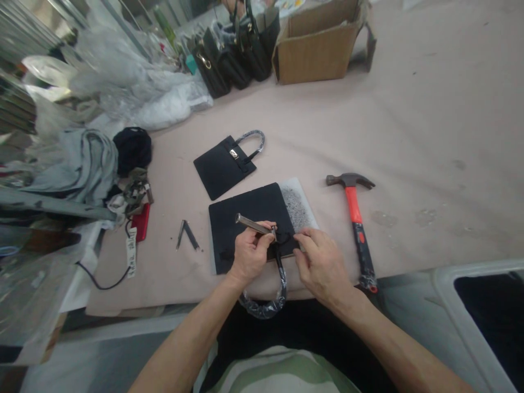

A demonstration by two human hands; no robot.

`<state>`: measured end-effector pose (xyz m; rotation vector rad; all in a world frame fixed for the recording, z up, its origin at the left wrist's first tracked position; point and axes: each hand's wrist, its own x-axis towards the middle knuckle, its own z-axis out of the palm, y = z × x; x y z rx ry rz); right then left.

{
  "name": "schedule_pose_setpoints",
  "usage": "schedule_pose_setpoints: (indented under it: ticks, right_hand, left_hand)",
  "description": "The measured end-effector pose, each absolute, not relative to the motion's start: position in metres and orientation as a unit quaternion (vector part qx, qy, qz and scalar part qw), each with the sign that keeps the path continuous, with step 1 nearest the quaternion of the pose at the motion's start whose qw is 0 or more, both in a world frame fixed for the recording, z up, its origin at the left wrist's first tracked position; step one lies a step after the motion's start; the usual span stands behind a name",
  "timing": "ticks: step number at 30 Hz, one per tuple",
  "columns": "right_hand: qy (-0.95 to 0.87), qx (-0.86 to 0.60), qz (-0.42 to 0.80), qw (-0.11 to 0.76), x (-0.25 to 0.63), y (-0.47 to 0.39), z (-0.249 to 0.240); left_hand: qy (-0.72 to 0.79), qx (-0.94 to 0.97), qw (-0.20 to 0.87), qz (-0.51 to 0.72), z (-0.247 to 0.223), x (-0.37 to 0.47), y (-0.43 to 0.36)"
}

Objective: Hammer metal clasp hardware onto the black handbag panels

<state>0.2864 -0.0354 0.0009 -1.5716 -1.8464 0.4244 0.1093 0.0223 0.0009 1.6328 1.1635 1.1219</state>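
A black bag panel (249, 213) lies on a pale, speckled board (301, 204) near the table's front edge. Its handle (266, 311), wrapped in clear plastic, hangs over that edge towards me. My left hand (250, 254) is closed round a metal punch (249, 222), tilted, with its lower end by the base of the handle. My right hand (321, 262) is at the panel's right edge, fingertips touching or very near it, thumb and index finger apart. A hammer (355, 218) with a red and black grip lies to the right.
Another black panel (225, 168) with a wrapped handle lies beyond. Two small dark rods (187, 236) lie at left, near a red object (140, 222). Behind stand several black handbags (235, 57) and a cardboard box (317, 52). Clear plastic (164, 103) and grey cloth (82, 164) crowd the left.
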Motion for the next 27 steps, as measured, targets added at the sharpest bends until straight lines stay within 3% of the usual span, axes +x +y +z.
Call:
schedule_pose_setpoints:
  ticks: [5,11,19,23,27]
  right_hand:
    - [-0.589,-0.719,0.286,0.233,0.269,-0.017,0.026]
    - [-0.404,-0.694,0.509,0.309,0.275,0.008,0.029]
    - [-0.338,-0.598,0.641,0.342,0.258,0.003,0.038]
    - [-0.26,-0.606,0.656,0.369,0.247,-0.004,0.033]
    - [-0.31,-0.591,0.634,0.392,0.252,-0.006,0.024]
  left_hand:
    - [0.46,0.581,0.484,0.466,0.003,0.108,0.022]
    - [0.427,0.51,0.54,0.515,0.003,0.102,0.022]
    - [0.364,0.387,0.624,0.573,-0.005,0.092,0.027]
    - [0.361,0.409,0.624,0.56,0.001,0.089,0.025]
    - [0.359,0.442,0.619,0.541,0.006,0.087,0.024]
